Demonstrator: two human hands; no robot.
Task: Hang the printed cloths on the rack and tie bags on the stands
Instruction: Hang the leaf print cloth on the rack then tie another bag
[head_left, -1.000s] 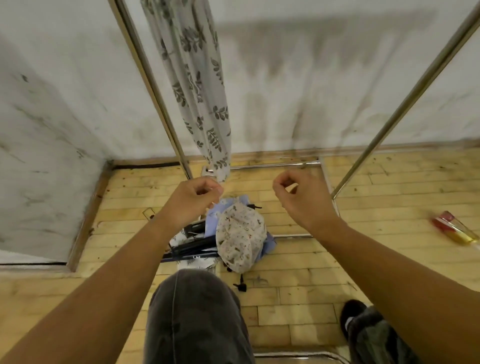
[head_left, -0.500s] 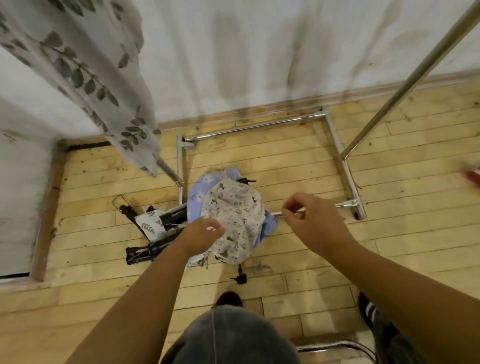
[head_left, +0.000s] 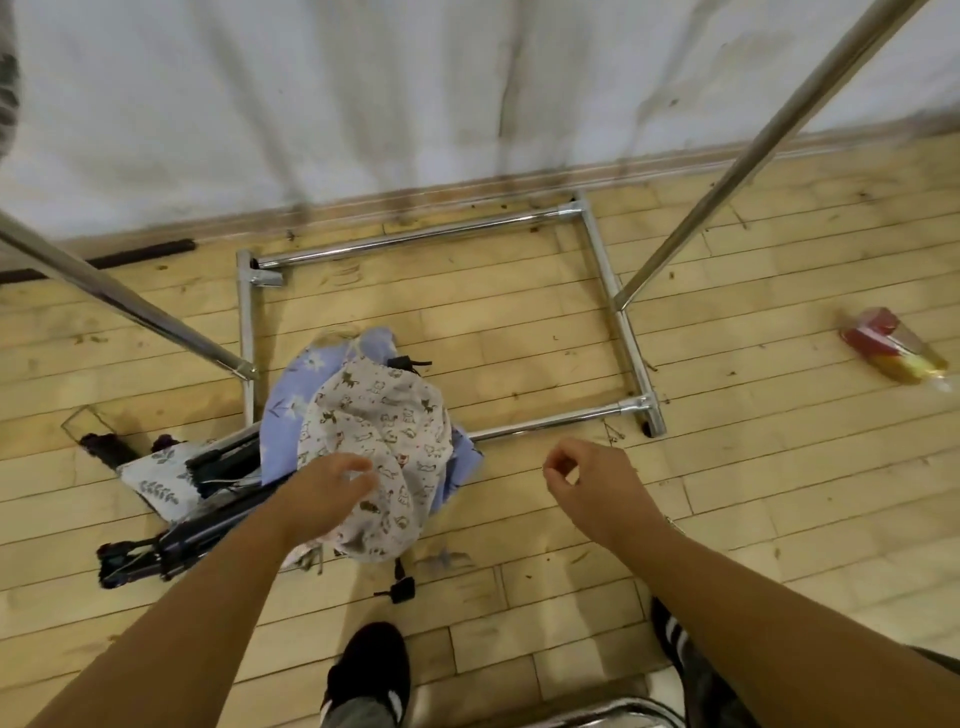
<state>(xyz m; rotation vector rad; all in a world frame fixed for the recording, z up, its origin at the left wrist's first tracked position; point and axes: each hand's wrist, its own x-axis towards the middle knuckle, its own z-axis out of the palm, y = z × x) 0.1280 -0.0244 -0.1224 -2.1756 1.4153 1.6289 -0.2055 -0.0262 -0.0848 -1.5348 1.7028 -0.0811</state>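
In the middle of the frame we see the task's cloths heaped on the wooden floor (head_left: 519, 353): an animal-print cloth (head_left: 379, 436) on top, a blue flowered cloth (head_left: 291, 400) under it, and a leaf-print cloth (head_left: 156, 475) at the left edge of the pile. They lie on folded black stands (head_left: 197, 530), across the lower left corner of the chrome rack (head_left: 405, 239) base. Our left hand (head_left: 327, 488) is over the animal-print cloth's near edge with its fingers spread and relaxed; we cannot tell if it touches. Our right hand (head_left: 592, 483), right of the pile and apart from it, has its fingers loosely curled, thumb near forefinger, with nothing visible in it. A red and yellow wrapper (head_left: 893, 351) lies at the right edge.
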